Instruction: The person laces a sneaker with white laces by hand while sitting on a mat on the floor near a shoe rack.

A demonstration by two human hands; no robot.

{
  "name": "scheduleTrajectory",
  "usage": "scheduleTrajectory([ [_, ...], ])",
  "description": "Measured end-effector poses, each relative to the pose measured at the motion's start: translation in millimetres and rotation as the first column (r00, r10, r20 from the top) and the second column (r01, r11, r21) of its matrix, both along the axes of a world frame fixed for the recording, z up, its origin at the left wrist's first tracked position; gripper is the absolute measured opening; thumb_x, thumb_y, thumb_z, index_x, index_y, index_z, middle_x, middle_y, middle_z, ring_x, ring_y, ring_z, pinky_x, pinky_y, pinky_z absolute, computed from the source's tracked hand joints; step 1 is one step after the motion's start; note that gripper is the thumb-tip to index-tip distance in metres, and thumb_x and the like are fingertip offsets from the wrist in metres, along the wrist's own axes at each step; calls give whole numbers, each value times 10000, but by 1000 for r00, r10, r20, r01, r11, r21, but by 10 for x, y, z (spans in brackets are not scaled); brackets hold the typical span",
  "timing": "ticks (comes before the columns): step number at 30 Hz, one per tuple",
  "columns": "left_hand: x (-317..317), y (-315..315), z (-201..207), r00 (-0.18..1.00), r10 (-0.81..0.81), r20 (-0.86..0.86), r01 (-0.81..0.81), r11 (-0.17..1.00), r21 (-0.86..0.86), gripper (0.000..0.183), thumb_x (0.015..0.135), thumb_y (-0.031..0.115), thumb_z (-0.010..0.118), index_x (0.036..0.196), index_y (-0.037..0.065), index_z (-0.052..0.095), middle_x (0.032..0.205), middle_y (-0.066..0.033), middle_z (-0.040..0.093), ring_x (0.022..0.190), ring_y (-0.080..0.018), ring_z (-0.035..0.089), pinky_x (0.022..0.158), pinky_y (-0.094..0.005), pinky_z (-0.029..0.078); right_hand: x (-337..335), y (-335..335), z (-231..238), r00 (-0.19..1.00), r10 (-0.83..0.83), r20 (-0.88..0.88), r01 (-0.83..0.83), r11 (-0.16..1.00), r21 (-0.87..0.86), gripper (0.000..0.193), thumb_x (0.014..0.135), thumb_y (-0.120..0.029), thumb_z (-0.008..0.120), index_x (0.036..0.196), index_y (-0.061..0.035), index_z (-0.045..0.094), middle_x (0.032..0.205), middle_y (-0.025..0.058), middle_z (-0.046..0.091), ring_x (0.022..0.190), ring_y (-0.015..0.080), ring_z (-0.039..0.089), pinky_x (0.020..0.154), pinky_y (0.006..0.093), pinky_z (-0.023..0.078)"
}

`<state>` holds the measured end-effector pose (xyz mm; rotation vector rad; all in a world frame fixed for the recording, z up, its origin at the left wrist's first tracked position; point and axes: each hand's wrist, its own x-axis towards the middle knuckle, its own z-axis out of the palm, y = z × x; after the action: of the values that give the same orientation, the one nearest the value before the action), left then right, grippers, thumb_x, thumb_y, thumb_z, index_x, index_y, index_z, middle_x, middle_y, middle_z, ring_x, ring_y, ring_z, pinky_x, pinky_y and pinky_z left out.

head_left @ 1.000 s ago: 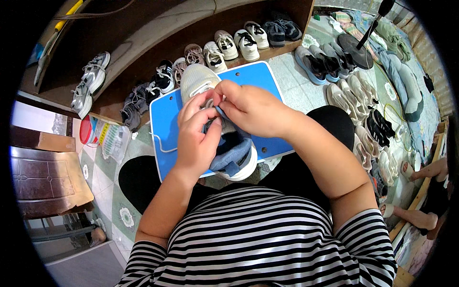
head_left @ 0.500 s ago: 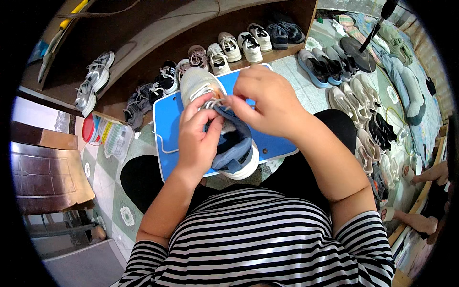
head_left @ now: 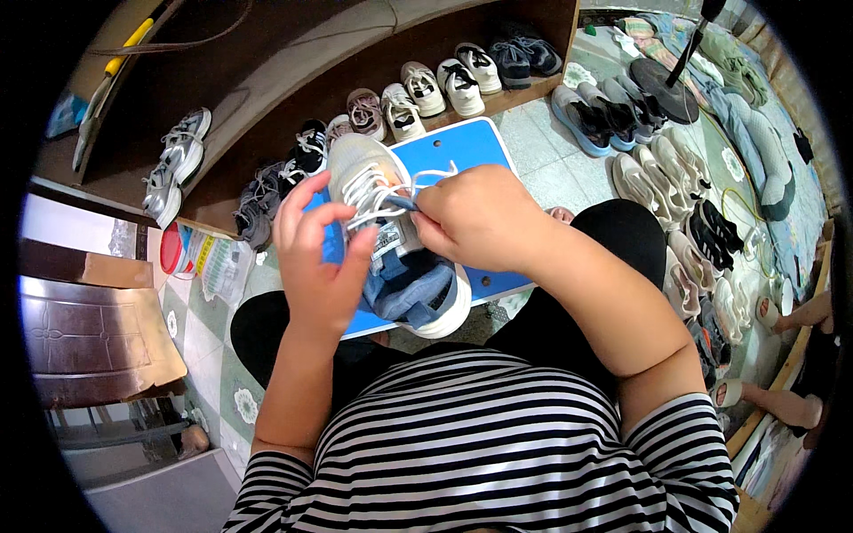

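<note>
A light grey sneaker (head_left: 360, 158) with a blue lining and a white sole lies on a small blue tabletop, toe pointing away from me. White shoelaces (head_left: 362, 192) cross its tongue, and one loose end sticks up beside my right hand. My right hand (head_left: 487, 218) is closed, pinching the shoe's upper at the right edge of the lacing; its fingertips are partly hidden. To the left of the laces, my left hand (head_left: 318, 258) has its fingers apart and holds nothing. Its fingertips come close to the laces.
The blue tabletop (head_left: 480, 147) has a white rim. Behind it, a brown shelf (head_left: 293, 84) holds a row of shoes, with silver sneakers (head_left: 178, 164) at left. More shoes (head_left: 657, 186) line the floor at right, beside a black round base (head_left: 662, 93). Another person's legs (head_left: 786, 404) show at far right.
My left hand has let go of the shoe's lacing and moved left, its fingers spreading. My right hand has lowered slightly and grips the upper's edge. The laces and tongue are more exposed.
</note>
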<state>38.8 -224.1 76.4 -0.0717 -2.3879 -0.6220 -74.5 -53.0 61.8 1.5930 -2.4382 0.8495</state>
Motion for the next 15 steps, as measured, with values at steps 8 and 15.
scheduleTrajectory([
  [8, -88, 42, -38, 993, -90, 77, 99, 986, -133, 136, 787, 109, 660, 854, 36, 567, 1078, -133, 607, 1093, -319, 521, 947, -422, 381, 21, -5, 26, 998, 9, 54, -7, 1000, -28, 238, 811, -243, 542, 684, -45, 581, 628, 122, 586, 597, 339, 581, 562, 437, 454],
  [15, 135, -75, -148, 972, -233, 6, 190, 806, 561, 155, 964, 173, 464, 1033, 35, 448, 891, -106, 609, 801, -163, 578, 721, -338, 456, 25, -19, 44, 994, 32, 103, -33, 999, 10, 253, 811, -257, 527, 685, -44, 580, 629, 130, 582, 598, 353, 572, 569, 450, 447],
])
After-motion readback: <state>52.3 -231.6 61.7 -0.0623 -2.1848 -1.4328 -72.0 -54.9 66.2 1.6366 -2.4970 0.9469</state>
